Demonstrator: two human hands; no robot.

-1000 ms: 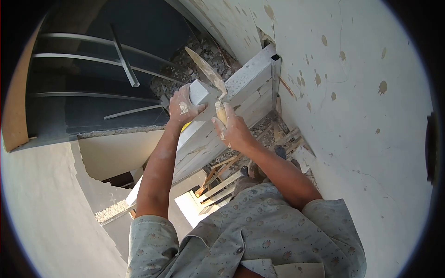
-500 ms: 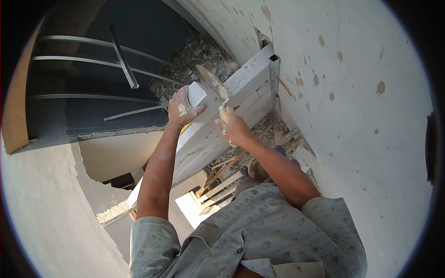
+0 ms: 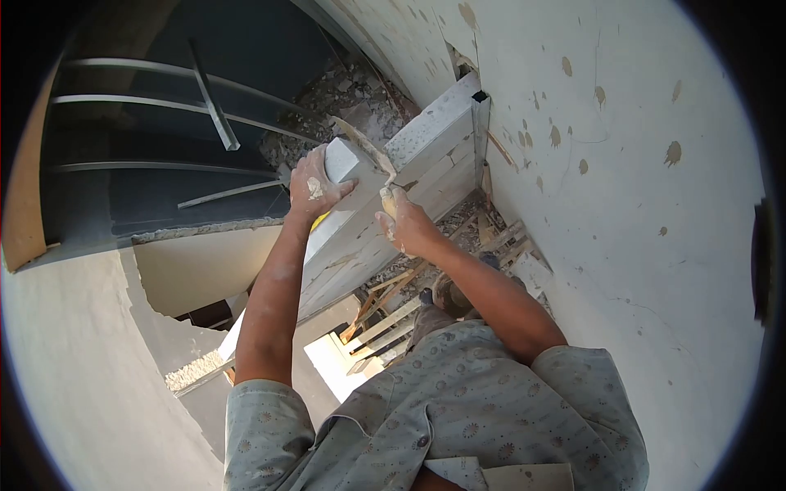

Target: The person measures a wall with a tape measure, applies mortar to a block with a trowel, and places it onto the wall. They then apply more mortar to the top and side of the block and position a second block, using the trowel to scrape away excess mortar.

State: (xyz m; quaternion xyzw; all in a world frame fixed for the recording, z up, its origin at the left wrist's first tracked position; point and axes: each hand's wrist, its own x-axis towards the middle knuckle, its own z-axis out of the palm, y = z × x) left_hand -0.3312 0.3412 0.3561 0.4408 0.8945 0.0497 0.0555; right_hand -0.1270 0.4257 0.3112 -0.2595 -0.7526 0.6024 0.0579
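My left hand (image 3: pixel 314 190) grips a white block (image 3: pixel 341 159) on top of the low block wall, its thumb on the near face and fingers over the far side. White paste is smeared on the back of this hand. In my right hand (image 3: pixel 409 227), closed round the handle, is a trowel (image 3: pixel 366 144). Its mortar-coated blade points up and left, at the end of the block. Past the blade, the top of the block wall (image 3: pixel 434 116) continues toward the side wall.
A metal channel (image 3: pixel 481 135) stands where the low wall meets the mortar-spotted wall (image 3: pixel 630 188). Rubble (image 3: pixel 348 102) lies beyond the wall. Metal bars (image 3: pixel 164 102) cross the dark area at the left. Wooden pieces (image 3: pixel 385 331) lie below, near my feet.
The trowel blade has turned to show more of its edge. My left hand keeps its hold on the block, and the whole view has shifted slightly.
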